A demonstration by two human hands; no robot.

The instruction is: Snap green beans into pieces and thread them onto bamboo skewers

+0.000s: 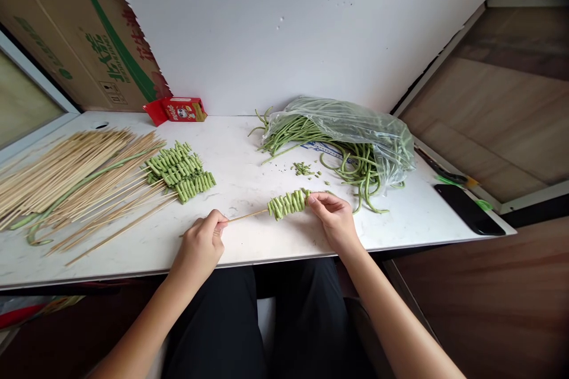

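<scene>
My left hand [202,238] is closed around the bare end of a bamboo skewer [246,215] near the table's front edge. Cut pieces of long bean [287,205] sit side by side across the skewer's other end. My right hand [334,216] pinches at the tip of that row, thumb and fingers together on the bean end. To the left, finished-looking bean skewers [180,169] lie stacked with their sticks pointing left. Whole long beans [306,130] spill from a clear plastic bag [351,115] beyond my right hand.
Many loose bamboo skewers [71,166] cover the table's left side, with a long bean across them. Small bean scraps [302,169] lie before the bag. A red box [184,110] stands at the back; a black phone [469,208] lies right. A cardboard box [80,41] leans behind.
</scene>
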